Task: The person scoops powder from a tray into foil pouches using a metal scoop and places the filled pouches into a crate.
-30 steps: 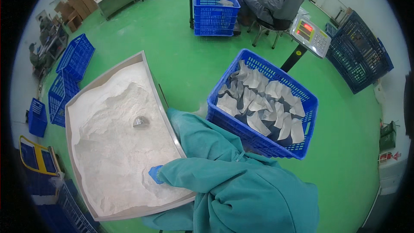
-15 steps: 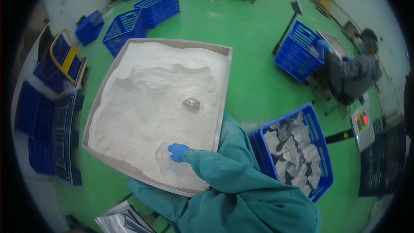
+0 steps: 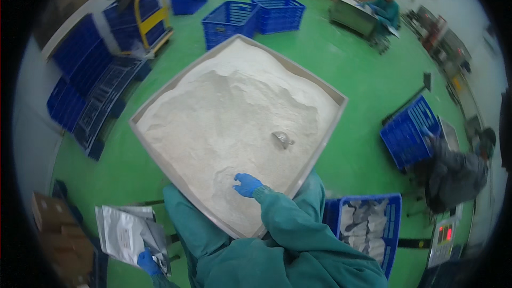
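Note:
A wide, shallow tray [image 3: 160, 156] of white powder [image 3: 224, 122] rests over my lap, one corner pointing toward me. My right hand [image 3: 247, 185], in a blue glove, hovers at the near part of the powder beside a shallow hollow. Its fingers are slightly bent and apart, with nothing in them. A shiny metal scoop [image 3: 281, 139] lies in the powder, farther off to the right. At the lower left my left hand [image 3: 148, 261], also gloved in blue, grips the edge of a silver foil pouch [image 3: 120, 234] on top of a stack of such pouches.
Right of my leg stands a blue crate [image 3: 394, 229] of filled pouches, beside a scale display [image 3: 442, 240]. Blue crates [image 3: 229, 26] stand beyond the tray. A yellow-handled trolley [image 3: 152, 18] is at left. One co-worker [image 3: 458, 165] sits at right, another [image 3: 384, 10] farther back.
The view has turned left, so the tray appears rotated. My left hand has come into view at the silver pouches. The right hand stays at the hollow in the powder.

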`<action>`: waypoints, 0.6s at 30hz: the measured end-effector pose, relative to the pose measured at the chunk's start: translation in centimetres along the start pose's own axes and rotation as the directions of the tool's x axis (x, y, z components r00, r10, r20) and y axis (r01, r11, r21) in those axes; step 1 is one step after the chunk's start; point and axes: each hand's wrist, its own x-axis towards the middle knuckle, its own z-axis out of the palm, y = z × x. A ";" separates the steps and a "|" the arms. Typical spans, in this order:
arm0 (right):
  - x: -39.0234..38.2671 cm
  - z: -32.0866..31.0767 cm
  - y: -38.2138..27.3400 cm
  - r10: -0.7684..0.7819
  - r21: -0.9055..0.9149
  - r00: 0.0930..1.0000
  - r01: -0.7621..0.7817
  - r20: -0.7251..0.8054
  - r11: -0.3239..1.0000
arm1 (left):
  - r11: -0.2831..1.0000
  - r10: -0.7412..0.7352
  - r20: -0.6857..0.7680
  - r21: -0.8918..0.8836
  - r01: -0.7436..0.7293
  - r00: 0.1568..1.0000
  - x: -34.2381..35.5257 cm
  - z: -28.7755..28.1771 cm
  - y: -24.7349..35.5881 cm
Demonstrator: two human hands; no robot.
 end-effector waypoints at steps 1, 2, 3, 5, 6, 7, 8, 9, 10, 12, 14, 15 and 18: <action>0.3 -0.1 -0.1 -0.011 0.016 1.000 0.011 -0.008 1.000 | 0.992 0.007 -0.113 -0.124 -0.021 0.994 -0.5 0.7 0.5; 0.4 0.0 0.1 -0.017 0.031 1.000 0.017 -0.011 0.999 | 0.995 0.014 -0.123 -0.092 -0.025 0.992 -1.2 1.5 2.2; 0.4 0.0 0.5 -0.049 0.007 0.998 0.049 0.025 0.999 | 0.998 0.019 -0.129 -0.058 -0.027 0.991 -2.0 1.9 3.6; 0.7 -0.2 0.9 -0.070 -0.010 0.997 0.070 -0.028 0.998 | 0.888 0.320 -0.058 0.366 -0.278 0.946 -1.8 1.7 1.4; 0.5 -0.5 0.8 -0.099 -0.035 0.995 0.099 0.003 0.994 | 0.852 0.425 -0.077 0.370 -0.370 0.902 -2.7 2.5 2.5; -0.2 -1.1 0.0 -0.045 -0.085 0.999 0.043 -0.021 0.995 | 0.806 0.521 -0.095 0.383 -0.451 0.848 -4.0 3.5 4.3; -1.1 -1.7 -1.0 0.012 -0.125 0.997 -0.021 -0.070 0.992 | 0.776 0.481 -0.080 0.503 -0.381 0.873 -5.0 3.5 6.5; -2.0 -2.1 -2.3 -0.012 -0.143 0.998 0.004 -0.056 0.990 | 0.786 0.469 -0.109 0.504 -0.358 0.877 -5.5 3.3 8.1; -2.9 -2.6 -3.7 -0.030 -0.388 0.981 -0.047 -0.190 0.920 | 0.909 0.363 -0.326 0.331 -0.254 0.873 -5.6 2.9 9.7; -3.9 -3.4 -5.9 -0.096 -0.599 0.943 -0.121 -0.318 0.791 | 0.977 0.211 -0.517 0.117 -0.175 0.830 -6.0 2.2 14.5; -4.4 -4.2 -7.7 -0.352 -0.596 0.816 0.012 -0.458 0.803 | 0.986 0.164 -0.615 0.107 -0.125 0.772 -7.1 1.7 20.4; -4.8 -5.0 -9.5 -0.369 -0.602 0.812 0.027 -0.452 0.798 | 0.951 0.308 -0.519 0.171 -0.256 0.797 -7.5 2.3 22.1; -7.9 -7.8 -16.2 -0.561 -0.249 0.735 0.503 -0.380 0.828 | 0.512 0.811 -0.031 0.520 -0.684 0.584 -7.4 7.1 26.4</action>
